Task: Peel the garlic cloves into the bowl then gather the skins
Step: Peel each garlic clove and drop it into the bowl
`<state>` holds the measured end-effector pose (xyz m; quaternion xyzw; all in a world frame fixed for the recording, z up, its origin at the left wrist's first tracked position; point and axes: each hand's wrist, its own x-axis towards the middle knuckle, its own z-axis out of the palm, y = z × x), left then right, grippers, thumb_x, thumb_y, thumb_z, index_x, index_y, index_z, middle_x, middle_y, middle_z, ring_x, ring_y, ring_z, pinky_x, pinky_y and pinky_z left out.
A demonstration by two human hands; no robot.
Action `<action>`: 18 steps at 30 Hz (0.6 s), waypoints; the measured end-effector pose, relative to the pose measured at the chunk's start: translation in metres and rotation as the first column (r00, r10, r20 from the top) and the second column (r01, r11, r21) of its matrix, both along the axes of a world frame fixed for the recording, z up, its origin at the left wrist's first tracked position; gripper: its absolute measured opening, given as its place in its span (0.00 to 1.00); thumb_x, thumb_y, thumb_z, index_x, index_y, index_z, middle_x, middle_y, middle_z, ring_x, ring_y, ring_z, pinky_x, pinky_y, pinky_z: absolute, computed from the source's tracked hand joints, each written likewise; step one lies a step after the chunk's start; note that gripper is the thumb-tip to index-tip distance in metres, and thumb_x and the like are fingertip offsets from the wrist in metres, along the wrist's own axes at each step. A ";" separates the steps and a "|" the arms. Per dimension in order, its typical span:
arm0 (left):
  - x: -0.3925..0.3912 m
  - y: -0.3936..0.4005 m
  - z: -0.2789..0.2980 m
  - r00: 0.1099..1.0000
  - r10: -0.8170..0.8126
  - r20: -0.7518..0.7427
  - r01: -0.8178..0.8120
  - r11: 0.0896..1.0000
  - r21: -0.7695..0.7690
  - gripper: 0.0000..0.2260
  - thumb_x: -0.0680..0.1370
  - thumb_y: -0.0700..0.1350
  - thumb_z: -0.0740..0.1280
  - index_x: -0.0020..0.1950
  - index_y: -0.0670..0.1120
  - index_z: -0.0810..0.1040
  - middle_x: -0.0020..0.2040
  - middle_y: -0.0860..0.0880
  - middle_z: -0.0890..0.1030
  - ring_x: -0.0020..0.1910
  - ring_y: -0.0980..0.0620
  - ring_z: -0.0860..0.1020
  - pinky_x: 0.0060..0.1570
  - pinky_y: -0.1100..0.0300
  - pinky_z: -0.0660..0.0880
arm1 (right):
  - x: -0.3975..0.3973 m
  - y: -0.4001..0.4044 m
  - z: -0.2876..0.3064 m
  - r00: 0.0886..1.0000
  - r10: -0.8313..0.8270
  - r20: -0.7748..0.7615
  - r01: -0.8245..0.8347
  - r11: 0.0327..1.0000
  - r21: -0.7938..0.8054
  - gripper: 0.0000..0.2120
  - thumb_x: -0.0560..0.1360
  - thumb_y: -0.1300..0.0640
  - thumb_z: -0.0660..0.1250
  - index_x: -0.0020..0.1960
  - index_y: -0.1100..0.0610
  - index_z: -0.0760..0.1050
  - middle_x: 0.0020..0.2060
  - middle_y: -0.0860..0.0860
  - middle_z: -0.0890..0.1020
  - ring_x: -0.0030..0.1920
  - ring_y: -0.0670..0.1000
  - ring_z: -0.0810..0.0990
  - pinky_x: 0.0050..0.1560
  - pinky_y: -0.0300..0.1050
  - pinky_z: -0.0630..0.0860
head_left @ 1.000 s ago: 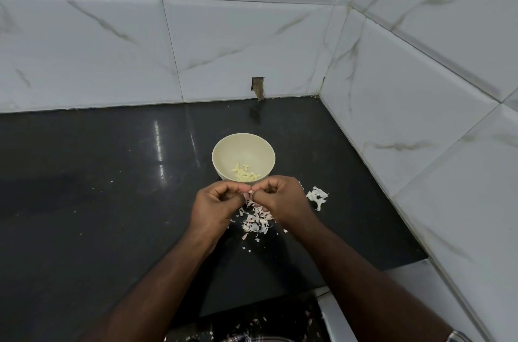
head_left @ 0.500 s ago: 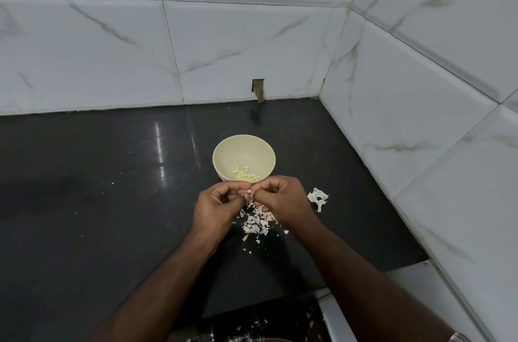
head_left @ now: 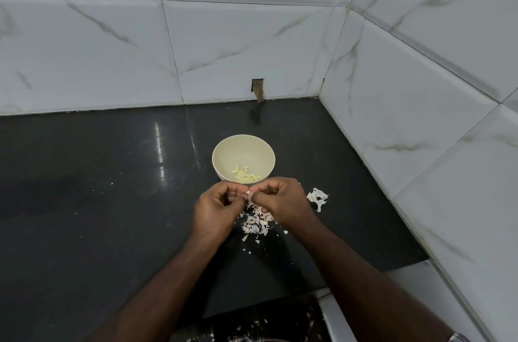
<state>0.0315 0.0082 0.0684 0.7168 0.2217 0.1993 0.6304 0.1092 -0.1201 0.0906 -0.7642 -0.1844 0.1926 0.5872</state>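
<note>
- Right now the fingers (head_left: pixel 256 193) of both hands are curled in and pinched together on one small garlic clove (head_left: pixel 248 196), pinkish skin showing between the fingertips.
- Left hand (head_left: pixel 217 208) and right hand (head_left: pixel 283 201) meet knuckle to knuckle just in front of the bowl (head_left: pixel 243 158), held a little above the dark surface (head_left: pixel 112 201).
- Both forearms come in from the near edge and angle toward each other, wrists bent slightly so the fingertips face one another.
- To do this step well, I'd say one hand should steady the clove while the other nips a loose edge of skin and pulls it away in strips; squeezing hard would likely bruise it.
- Keeping the work over the pile of skins (head_left: pixel 256 222) would let flakes fall where the rest lie, which should make gathering easier.
- That pile sits directly under the hands; a larger papery piece (head_left: pixel 317 197) lies apart, off to the right, toward the tiled side wall (head_left: pixel 420 117).
- Peeled cloves (head_left: pixel 245 175) rest in the bottom of the bowl, which stands toward the back right corner of the surface.
- Stray flecks dot the surface further left.
</note>
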 end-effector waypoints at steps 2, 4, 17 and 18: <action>0.000 0.000 -0.001 1.000 0.005 -0.005 -0.005 1.000 0.015 0.09 0.73 0.32 0.73 0.44 0.46 0.84 0.39 0.46 0.85 0.37 0.56 0.81 0.41 0.63 0.79 | 0.001 -0.001 -0.001 1.000 -0.005 0.010 0.005 1.000 -0.019 0.01 0.71 0.63 0.75 0.42 0.59 0.85 0.32 0.48 0.84 0.32 0.40 0.80 0.36 0.35 0.75; -0.001 0.000 -0.002 1.000 -0.001 -0.012 0.001 1.000 0.026 0.09 0.74 0.32 0.73 0.43 0.47 0.84 0.38 0.47 0.84 0.37 0.56 0.80 0.41 0.61 0.78 | 0.001 0.000 -0.004 0.999 -0.005 0.031 0.007 0.998 -0.056 0.02 0.71 0.62 0.75 0.41 0.57 0.84 0.30 0.46 0.83 0.32 0.40 0.79 0.36 0.37 0.75; -0.005 -0.001 -0.007 0.998 -0.055 -0.036 0.060 0.984 0.166 0.13 0.73 0.33 0.71 0.44 0.53 0.85 0.39 0.56 0.84 0.40 0.57 0.82 0.42 0.62 0.78 | 0.001 0.006 -0.010 0.978 0.032 0.207 0.034 0.951 -0.307 0.06 0.68 0.53 0.67 0.34 0.51 0.72 0.23 0.43 0.74 0.26 0.42 0.70 0.31 0.43 0.69; -0.004 0.000 -0.007 0.996 -0.080 -0.028 0.084 0.985 0.151 0.13 0.74 0.33 0.71 0.46 0.52 0.85 0.41 0.55 0.85 0.42 0.56 0.83 0.45 0.59 0.80 | 0.002 0.006 -0.010 0.977 0.034 0.210 0.033 0.951 -0.307 0.07 0.68 0.53 0.67 0.34 0.51 0.72 0.23 0.42 0.74 0.26 0.42 0.69 0.31 0.42 0.68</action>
